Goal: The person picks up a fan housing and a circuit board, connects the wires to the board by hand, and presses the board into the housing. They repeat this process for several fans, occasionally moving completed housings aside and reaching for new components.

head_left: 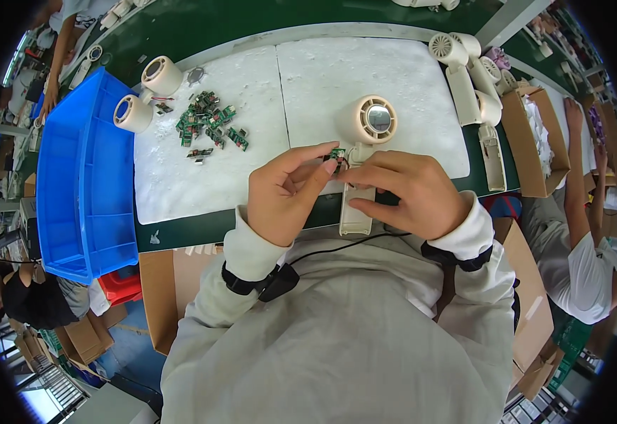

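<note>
My left hand (285,189) pinches a small green circuit board (336,157) between thumb and fingertips. Just right of it, my right hand (414,191) has its fingers closed at the neck of a cream handheld fan housing. That housing lies on the white foam sheet, with its round head (375,120) pointing away from me and its handle shell (356,212) reaching toward my body. Thin dark wires show between the board and the housing. Whether my right fingertips grip a wire or the shell is hidden.
Several loose circuit boards (206,119) are piled on the foam sheet (252,71). Two cream fan heads (161,76) stand behind a blue plastic bin (75,177) on the left. More fan housings (464,92) and a cardboard box (534,141) are on the right. Co-workers sit on both sides.
</note>
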`<state>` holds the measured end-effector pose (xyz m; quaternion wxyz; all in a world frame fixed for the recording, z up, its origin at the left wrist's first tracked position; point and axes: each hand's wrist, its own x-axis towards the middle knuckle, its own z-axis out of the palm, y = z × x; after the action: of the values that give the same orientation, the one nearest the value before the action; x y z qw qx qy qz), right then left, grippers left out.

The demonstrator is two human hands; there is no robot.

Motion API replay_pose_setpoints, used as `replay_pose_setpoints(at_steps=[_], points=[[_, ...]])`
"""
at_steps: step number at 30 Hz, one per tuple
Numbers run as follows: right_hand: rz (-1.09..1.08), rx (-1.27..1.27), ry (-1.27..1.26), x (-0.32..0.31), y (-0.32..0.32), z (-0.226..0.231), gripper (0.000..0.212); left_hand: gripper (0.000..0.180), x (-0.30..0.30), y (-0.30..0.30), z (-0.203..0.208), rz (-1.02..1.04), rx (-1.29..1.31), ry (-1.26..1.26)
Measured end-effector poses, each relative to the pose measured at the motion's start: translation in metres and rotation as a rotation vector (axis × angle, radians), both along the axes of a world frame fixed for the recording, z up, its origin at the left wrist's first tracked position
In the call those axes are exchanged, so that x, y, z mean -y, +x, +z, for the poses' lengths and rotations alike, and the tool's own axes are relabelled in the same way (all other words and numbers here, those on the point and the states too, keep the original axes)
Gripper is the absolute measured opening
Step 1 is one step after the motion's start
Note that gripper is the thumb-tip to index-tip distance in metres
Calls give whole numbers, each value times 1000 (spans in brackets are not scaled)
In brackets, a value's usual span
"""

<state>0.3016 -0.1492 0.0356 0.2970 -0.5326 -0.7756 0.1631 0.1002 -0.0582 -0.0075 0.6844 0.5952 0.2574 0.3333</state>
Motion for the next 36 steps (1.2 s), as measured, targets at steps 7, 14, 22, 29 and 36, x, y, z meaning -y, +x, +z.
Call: replay_pose_setpoints(at_steps=[7,14,22,29,36], points=[[-152,159,166,5,-18,-10,28,27,1,1,2,19,-27,-5],[-350,145,144,11,-33,-14,25,28,1,4,0,47,-30,22],[-361,72,25,12,-30,-7,24,29,6,5,-1,63,-74,106],[-449,304,36,20,-29,-2,24,28,9,3,-2,47,-92,215],[-425,513,15,25,-29,1,23,27,11,6,-1,11,-139,388]])
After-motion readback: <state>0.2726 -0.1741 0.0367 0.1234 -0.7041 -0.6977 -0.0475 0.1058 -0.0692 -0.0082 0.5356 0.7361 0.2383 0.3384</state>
